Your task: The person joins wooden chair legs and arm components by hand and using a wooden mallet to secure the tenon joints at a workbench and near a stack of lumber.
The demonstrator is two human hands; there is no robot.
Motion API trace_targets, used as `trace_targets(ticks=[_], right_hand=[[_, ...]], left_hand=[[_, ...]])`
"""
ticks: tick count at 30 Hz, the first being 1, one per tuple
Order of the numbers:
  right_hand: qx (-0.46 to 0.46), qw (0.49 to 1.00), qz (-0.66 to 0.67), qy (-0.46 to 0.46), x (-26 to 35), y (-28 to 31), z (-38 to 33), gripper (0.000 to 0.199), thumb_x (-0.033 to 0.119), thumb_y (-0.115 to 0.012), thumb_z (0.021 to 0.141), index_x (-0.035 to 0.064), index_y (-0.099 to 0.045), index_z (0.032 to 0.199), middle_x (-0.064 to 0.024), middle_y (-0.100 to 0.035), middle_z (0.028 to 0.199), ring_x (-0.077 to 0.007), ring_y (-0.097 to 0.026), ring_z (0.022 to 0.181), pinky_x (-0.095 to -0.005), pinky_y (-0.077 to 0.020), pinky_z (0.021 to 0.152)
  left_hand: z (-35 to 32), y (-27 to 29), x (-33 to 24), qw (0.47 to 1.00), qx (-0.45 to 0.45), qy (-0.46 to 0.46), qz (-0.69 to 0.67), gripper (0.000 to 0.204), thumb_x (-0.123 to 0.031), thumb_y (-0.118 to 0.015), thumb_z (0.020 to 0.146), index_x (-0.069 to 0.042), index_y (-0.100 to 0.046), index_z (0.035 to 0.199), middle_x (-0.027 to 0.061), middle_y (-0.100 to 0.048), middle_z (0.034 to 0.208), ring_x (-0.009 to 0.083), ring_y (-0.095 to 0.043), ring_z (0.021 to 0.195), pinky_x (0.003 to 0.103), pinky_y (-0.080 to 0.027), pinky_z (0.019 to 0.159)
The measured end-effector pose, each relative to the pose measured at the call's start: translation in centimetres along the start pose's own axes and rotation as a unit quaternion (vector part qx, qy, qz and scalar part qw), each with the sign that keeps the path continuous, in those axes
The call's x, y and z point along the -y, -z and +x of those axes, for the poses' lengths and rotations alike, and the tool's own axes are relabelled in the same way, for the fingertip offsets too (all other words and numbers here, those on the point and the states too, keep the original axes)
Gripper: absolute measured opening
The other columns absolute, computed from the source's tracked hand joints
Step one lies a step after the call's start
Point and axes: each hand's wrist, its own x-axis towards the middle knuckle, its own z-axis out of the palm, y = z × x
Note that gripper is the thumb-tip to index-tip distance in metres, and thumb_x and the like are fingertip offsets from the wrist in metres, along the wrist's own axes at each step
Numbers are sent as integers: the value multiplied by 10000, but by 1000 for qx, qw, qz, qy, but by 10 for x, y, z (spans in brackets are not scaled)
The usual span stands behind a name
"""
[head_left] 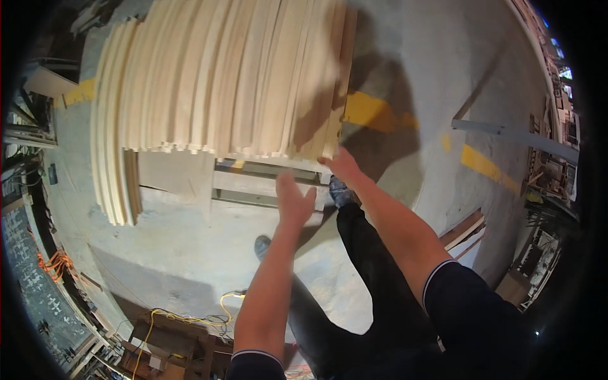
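Head: yel.-striped gry flr [437, 82], planks [215, 76]

Just right of and beyond your grip, you have a partly shadowed yellow floor marking [370, 112]; farther right of it are a second yellow marking [486, 166] and a grey metal bar [481, 126]. Well left of your grip sits an orange cord bundle [57, 263]; nearer your body, a yellow cable [183, 316] and brown boxes [174, 335].

Head-worn fisheye view, looking down
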Motion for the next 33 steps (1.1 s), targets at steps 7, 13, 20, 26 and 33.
trace_targets(ticks=[7, 13, 20, 26, 33], right_hand=[[-78, 987, 133, -46, -21, -19, 113, 763, 333, -896, 749, -28, -560, 1332, -147, -705, 1181, -257, -670, 1116, -366, -520, 978], [40, 947, 295, -118, -20, 12, 111, 594, 390, -879, 769, -8, -676, 1161, -99, -715, 1050, -198, -676, 973, -362, -525, 896], [74, 939, 294, -160, -10, 11, 105, 401, 352, -808, 846, 38, -702, 1072, -60, -696, 976, -175, -649, 872, -314, -504, 824], [122, 934, 299, -150, -25, 20, 108, 490, 357, -815, 839, -4, -665, 1135, -87, -711, 984, -214, -698, 915, -337, -553, 815], [173, 953, 235, -87, -29, 15, 102, 194, 285, -733, 880, 97, -694, 903, -17, -662, 831, -138, -586, 632, -293, -429, 541]], left_hand=[[104, -93, -18, 994, -70, 38, 70, 877, -195, -818, 799, 1, -334, 1503, 300, -365, 1535, 485, -335, 1437, 507, -314, 1198], [133, -92, -34, 976, -66, 162, 126, 739, -335, -823, 789, -53, -507, 1395, 146, -633, 1249, 355, -607, 1186, 553, -428, 1037], [116, -118, -27, 982, -57, 166, 69, 563, -358, -740, 846, -57, -596, 1300, 186, -628, 1279, 406, -566, 1239, 562, -410, 1070], [120, -77, -54, 982, 49, 182, 2, 409, -270, -709, 857, -33, -625, 1179, 262, -680, 1181, 476, -631, 1131, 516, -511, 981], [90, -98, -48, 997, 9, 77, -28, 704, -199, -747, 823, -58, -462, 1451, 185, -624, 1293, 399, -563, 1226, 512, -406, 1100]])
